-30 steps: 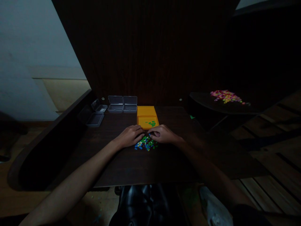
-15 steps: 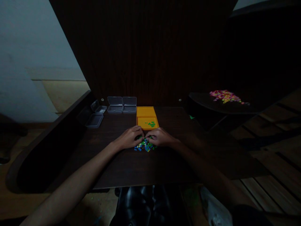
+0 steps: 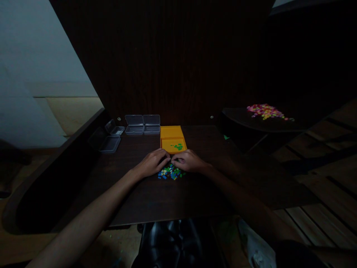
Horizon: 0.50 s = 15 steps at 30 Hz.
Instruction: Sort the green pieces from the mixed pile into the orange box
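Observation:
Blue, green, white and yellow building bricks (image 3: 170, 172) lie in a loose pile on the dark table. Over the pile's far left edge, my left hand (image 3: 154, 162) has its thumb and fingers pinched together. My right hand (image 3: 189, 161) mirrors it from the right, fingers curled and fingertips close to the left ones. Whatever the fingertips hold is too small and dark to make out. Just beyond both hands stands an open yellow box (image 3: 165, 147) with several green bricks (image 3: 178, 146) in its near half.
Clear plastic cases (image 3: 142, 124) with raised lids stand at the back left, and another clear case (image 3: 111, 144) lies by the left side panel. A heap of pink and yellow pieces (image 3: 266, 111) rests on a side shelf (image 3: 237, 115) at right. A dark panel (image 3: 167, 63) rises behind.
The view has shifted slightly. Both hands remain over the far side of the pile, and their fingertips have drawn a little closer together, nearer the yellow box.

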{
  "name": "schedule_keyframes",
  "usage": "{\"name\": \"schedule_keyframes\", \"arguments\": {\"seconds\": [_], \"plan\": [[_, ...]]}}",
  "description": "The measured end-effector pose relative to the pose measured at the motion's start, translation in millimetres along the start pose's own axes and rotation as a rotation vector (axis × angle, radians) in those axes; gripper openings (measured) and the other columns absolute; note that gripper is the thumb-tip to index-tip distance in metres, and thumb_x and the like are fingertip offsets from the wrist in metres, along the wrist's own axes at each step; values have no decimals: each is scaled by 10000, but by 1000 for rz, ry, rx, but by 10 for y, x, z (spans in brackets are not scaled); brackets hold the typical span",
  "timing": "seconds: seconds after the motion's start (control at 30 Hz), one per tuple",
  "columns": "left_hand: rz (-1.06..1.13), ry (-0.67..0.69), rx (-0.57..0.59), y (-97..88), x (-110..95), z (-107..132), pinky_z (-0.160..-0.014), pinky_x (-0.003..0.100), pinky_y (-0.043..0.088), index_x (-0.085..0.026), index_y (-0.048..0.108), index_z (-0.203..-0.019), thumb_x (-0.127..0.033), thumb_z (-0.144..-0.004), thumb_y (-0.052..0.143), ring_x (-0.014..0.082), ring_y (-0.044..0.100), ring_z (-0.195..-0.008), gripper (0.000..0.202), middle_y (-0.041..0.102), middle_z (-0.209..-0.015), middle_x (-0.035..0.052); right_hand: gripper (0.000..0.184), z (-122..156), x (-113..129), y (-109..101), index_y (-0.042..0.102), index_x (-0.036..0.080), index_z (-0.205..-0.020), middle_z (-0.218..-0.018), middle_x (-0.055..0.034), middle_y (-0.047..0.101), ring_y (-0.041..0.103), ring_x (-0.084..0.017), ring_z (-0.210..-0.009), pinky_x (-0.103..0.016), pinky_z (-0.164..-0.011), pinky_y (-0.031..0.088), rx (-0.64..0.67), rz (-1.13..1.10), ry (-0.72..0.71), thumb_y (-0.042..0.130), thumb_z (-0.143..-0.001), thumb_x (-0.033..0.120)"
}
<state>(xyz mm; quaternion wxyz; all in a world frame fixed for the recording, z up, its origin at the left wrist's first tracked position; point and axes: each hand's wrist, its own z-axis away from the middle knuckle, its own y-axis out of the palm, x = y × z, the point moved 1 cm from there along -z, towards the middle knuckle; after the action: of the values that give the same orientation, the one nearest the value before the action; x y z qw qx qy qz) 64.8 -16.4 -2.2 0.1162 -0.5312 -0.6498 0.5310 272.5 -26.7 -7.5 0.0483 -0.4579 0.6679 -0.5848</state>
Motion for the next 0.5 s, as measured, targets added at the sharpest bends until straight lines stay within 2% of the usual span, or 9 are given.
{"name": "schedule_keyframes", "arguments": {"seconds": [0.1, 0.2, 0.5], "plan": [[11, 25, -34, -16, -12, -5, -814, 305, 499, -174, 580, -982, -280, -992, 442, 177, 609, -892, 174, 641, -936, 59, 258, -14, -14, 8, 712, 163, -834, -552, 32, 522, 421, -81, -498, -220, -519, 284, -64, -39, 68, 561, -905, 359], [11, 69, -57, -23, -17, -11, -819, 308, 501, -173, 583, -990, -267, -995, 445, 174, 610, -893, 167, 643, -934, 59, 265, -26, -42, 24, 695, 152, -826, -532, 44, 490, 396, -79, -485, -223, -504, 273, -113, -76, 117, 582, -894, 382], [19, 95, -76, -38, -30, -10, -819, 312, 505, -175, 584, -992, -280, -989, 465, 178, 611, -900, 159, 634, -942, 69, 283, -37, -71, 47, 687, 138, -892, -564, 44, 487, 373, -75, -491, -212, -480, 275, -62, -264, 133, 574, -895, 398]]}}
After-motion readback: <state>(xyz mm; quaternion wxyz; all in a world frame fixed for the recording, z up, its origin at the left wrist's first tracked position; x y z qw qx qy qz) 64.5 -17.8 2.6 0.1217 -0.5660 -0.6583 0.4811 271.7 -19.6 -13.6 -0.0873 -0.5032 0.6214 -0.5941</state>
